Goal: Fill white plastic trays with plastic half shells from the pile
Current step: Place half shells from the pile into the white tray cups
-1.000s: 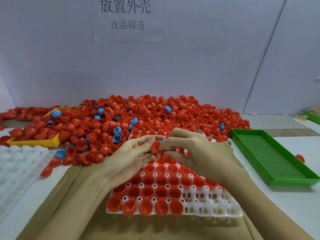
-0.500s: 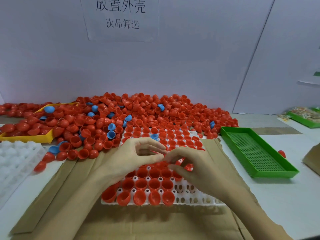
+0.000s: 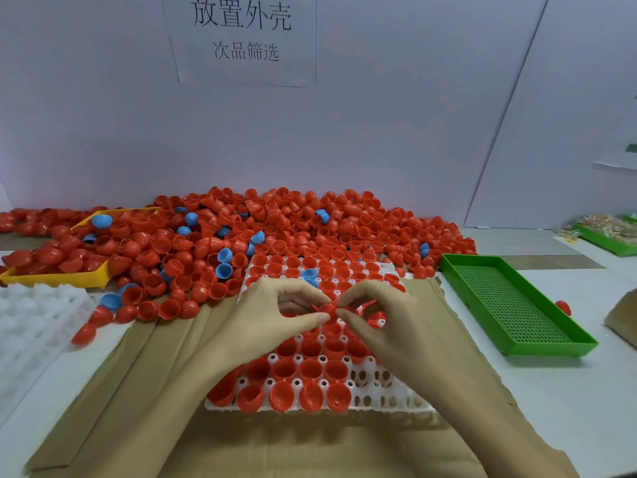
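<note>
We hold one red half shell [image 3: 325, 309] pinched between the fingertips of our left hand [image 3: 275, 319] and right hand [image 3: 386, 326], just above the white tray [image 3: 396, 398], likely to turn it open side up before seating it. The pile [image 3: 275, 229] lies behind on the bench [image 3: 568, 408].

We are facing a pale wall [image 3: 396, 132] rising beyond the hands, with a paper sign [image 3: 243, 39] hanging on it above them. A white tabletop [image 3: 568, 408] is spreading out to their right, and flattened cardboard [image 3: 293, 450] is lying beneath them.
</note>
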A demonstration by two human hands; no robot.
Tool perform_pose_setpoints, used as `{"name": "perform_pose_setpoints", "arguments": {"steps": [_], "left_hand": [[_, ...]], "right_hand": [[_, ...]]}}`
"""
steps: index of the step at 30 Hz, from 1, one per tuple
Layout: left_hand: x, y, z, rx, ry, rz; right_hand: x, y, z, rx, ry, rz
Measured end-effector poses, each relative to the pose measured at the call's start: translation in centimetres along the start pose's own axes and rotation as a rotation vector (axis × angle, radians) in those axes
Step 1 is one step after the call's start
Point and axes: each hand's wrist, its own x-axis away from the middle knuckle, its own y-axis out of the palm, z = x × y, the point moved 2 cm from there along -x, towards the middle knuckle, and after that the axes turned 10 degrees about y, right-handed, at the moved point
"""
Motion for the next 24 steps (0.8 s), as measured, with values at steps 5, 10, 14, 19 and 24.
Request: {"name": "perform_pose_setpoints", "arguments": {"steps": [5,10,14,19,24], "left_hand": [[-0.1,0.3,0.3,0.062,0.004,0.06],[0.1,1.0,1.3,0.127,-0.001,-0.01],[0.0,0.5,2.0,0.095,0.006,-0.005],[-0.5,-1.0,1.1,0.016,-0.09,0.212],[-0.3,-1.1,0.2,0.007,-0.106,0.214]], "right_hand": [[0.4,-0.1,-0.7,-0.001,0.107,0.125],[0.7,-0.9,-0.8,-0.049,0.151,-0.018],[1.2,-2.5,0.2,0.11,0.131,-0.217],[2.3,-3.9,1.0,0.296,0.052,-0.439],[2.8,-2.1,0.3,0.461,-0.036,-0.556]]}}
